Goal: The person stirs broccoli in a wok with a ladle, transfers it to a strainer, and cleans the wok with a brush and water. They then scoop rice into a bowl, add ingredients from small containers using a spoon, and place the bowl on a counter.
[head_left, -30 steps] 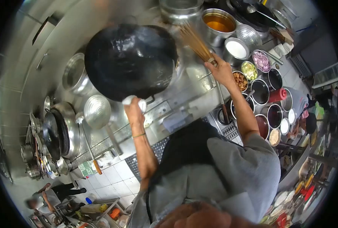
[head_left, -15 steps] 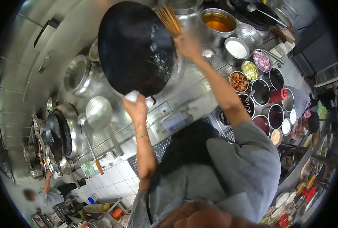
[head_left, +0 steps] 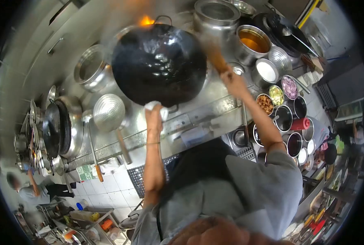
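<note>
A black wok [head_left: 159,67], wet and shiny inside, lies over the stove with its open side facing me. My left hand [head_left: 153,116] is closed on a folded white cloth [head_left: 162,111] pressed to the wok's near rim, beside its near loop handle. The far loop handle [head_left: 163,18] stands free. Off to the wok's right, my right hand [head_left: 234,83] is wrapped round a bamboo wok brush [head_left: 218,61]. The brush's bristle end is smeared by motion and points away from me.
Orange flame [head_left: 146,20] rises behind the wok. A perforated strainer [head_left: 109,112] lies at left. On the right stand a pot of amber liquid [head_left: 253,40], a pot of white liquid [head_left: 267,70] and several ingredient tins. A person [head_left: 34,192] is at the far left.
The wok has gone from tilted up to lying flatter over the burner, and flame now shows behind it. My right hand and the brush have moved away from its rim.
</note>
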{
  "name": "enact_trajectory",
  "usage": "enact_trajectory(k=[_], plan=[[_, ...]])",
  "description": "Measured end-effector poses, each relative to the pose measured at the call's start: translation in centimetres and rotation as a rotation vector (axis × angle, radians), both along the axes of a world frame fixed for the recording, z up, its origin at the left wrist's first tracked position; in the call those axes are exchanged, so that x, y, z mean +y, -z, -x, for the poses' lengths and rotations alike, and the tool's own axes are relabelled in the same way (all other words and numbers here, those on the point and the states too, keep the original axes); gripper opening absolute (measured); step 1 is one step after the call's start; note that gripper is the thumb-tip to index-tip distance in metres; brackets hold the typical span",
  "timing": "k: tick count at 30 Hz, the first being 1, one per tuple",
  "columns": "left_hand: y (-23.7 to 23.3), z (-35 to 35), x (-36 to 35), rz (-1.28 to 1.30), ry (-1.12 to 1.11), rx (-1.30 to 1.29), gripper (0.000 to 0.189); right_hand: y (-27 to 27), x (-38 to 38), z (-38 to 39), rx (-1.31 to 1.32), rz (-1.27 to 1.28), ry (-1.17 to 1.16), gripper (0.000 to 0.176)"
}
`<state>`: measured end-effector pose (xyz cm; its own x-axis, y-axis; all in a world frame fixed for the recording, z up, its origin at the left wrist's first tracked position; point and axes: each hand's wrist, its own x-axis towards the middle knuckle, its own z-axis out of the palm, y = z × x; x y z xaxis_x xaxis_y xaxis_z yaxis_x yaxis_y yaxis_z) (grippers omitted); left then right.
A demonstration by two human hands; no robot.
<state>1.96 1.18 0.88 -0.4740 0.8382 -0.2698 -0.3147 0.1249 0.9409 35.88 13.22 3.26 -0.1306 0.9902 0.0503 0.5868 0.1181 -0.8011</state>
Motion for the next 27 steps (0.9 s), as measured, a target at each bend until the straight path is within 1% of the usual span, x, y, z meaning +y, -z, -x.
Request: enact_trajectory(k=[1,2,4,5,7,9,10,11,12,14,15,16,18,20,22,24,25,26,27], plan=[[-1.5,-0.4,0.0,0.119,0.041,-0.076,0.006,-2.8,1.3,1.2,0.035,0.036,0.075,0.079],[-1.5,-0.4,0.4,0.139,0.059,-0.156,0.007,-5.7,2.9,2.3,0.066,0.065,0.149,0.083],[0.4,0.0,1.5,0.144,0.059,-0.322,0.009,-4.9,8.8,4.3,0.008,-0.276,0.112,0.083],[1.3,0.5,2.0,0.140,0.114,-0.369,0.011,-5.2,11.0,6.0,0.133,-0.247,0.065,0.082],[1.4,0.0,3.4,0.162,0.092,-0.441,0.014,-5.8,15.0,11.1,0.380,-0.177,-0.031,0.080],[1.5,-0.3,4.3,0.172,0.080,-0.486,0.016,0.6,21.2,16.5,0.005,-0.408,0.188,0.080],[1.7,-0.4,4.5,0.173,0.088,-0.486,0.016,1.2,20.4,19.3,-0.061,-0.336,0.194,0.081],[2.0,-0.5,4.9,0.173,0.099,-0.483,0.017,1.1,19.0,22.2,-0.106,-0.096,0.198,0.079],[2.3,-0.5,4.9,0.178,0.112,-0.491,0.017,4.3,17.9,24.1,-0.126,-0.075,0.051,0.074],[3.0,-0.1,5.1,0.187,0.147,-0.499,0.016,0.7,10.9,26.6,-0.168,0.336,-0.286,0.073],[3.2,-0.1,5.1,0.173,0.142,-0.505,0.017,2.5,9.3,26.5,-0.201,0.112,-0.516,0.076],[2.7,-0.1,5.0,0.166,0.152,-0.507,0.017,0.7,7.2,25.9,-0.086,0.308,-0.620,0.080],[2.0,0.0,4.7,0.154,0.176,-0.507,0.018,2.9,10.1,23.1,-0.239,-0.004,-0.844,0.079],[3.7,0.0,5.1,0.174,0.129,-0.547,0.016,1.3,14.6,19.8,-0.495,0.064,-0.761,0.075],[3.8,-0.3,5.6,0.174,0.072,-0.599,0.015,0.4,16.2,18.8,-0.736,-0.135,-0.059,0.066],[3.2,-0.8,6.1,0.170,0.049,-0.564,0.013,0.9,16.2,19.5,-0.568,-0.184,0.181,0.060],[2.9,-1.0,6.0,0.175,0.037,-0.552,0.013,2.1,15.8,20.0,-0.483,-0.195,0.299,0.057],[2.8,-1.3,5.8,0.187,0.029,-0.539,0.012,3.4,15.4,20.3,-0.591,-0.186,0.144,0.055],[2.9,-1.3,5.6,0.172,0.054,-0.541,0.012,2.5,13.3,20.7,-0.693,-0.079,-0.118,0.051]])
